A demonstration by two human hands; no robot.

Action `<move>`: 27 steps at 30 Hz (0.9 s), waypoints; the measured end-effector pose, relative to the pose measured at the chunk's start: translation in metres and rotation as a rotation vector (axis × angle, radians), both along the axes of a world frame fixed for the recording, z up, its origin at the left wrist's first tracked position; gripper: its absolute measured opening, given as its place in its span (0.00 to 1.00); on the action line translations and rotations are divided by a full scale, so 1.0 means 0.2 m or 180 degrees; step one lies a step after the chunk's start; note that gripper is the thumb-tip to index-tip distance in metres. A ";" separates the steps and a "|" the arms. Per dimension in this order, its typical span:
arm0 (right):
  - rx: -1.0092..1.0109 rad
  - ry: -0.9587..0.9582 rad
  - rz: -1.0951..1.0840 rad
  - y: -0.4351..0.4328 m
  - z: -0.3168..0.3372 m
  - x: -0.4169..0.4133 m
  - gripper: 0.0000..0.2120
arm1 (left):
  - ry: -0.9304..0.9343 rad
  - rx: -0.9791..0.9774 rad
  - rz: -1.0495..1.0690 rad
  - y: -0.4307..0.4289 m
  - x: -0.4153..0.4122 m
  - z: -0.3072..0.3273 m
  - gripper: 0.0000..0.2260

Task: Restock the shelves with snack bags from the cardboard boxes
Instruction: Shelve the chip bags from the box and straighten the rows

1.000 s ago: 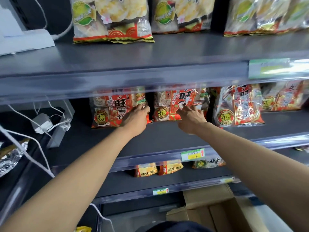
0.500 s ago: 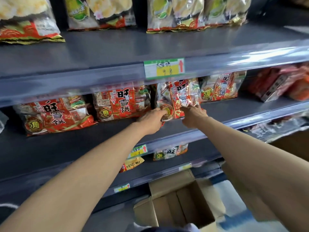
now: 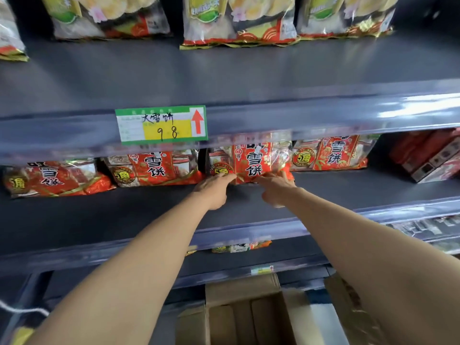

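Grey steel shop shelving in several tiers, viewed from in front and slightly above; on the upper shelf, yellow-green snack bags in a row set well back from the front edge, with a handwritten price label clipped to that edge; on the middle shelf, red snack bags lined up along the back, and red cartons at the right end; in the gap within that row, the centre bag, upright, bottom seam down on the shelf, well back from the front edge and just beside its left neighbour; left hand at the bag's lower left corner, fingers fairly straight and together, tips touching the seam; right hand at the lower right corner, bent toward the seam, pinching or merely pushing impossible to tell; down at floor level, an open cardboard box, flaps up, only bare cardboard showing inside. Step in hand, by the look of it: seating and squaring this one bag in its row rather than fetching. Next move, probably: easing off without tipping the bag, drawing both hands out under the upper shelf's front edge, then reaching down toward the box for another; much bare shelf toward the front edge, so room for more stock; slippery, crinkly film, hence a gentle release to avoid a forward slump.
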State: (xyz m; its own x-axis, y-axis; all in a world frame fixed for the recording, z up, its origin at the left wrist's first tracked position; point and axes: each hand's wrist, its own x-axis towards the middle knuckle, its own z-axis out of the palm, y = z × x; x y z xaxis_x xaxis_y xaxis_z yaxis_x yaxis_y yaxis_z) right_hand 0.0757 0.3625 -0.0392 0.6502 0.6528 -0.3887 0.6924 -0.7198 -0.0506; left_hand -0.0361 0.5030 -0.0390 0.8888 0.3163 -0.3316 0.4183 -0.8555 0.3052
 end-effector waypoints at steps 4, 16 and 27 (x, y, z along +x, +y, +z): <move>0.0153 -0.0011 0.0140 -0.03 -0.04 0.05 0.30 | -0.0119 -0.0005 0.0218 -0.04 0.05 -0.01 0.30; 0.0191 -0.0312 -0.0648 -0.36 0.07 0.37 0.25 | -0.0209 -0.0471 0.0190 -0.27 0.21 0.02 0.31; 0.0438 -0.0184 -0.1147 -0.42 0.03 0.66 0.31 | -0.0313 -0.0130 0.0246 -0.21 0.33 -0.06 0.34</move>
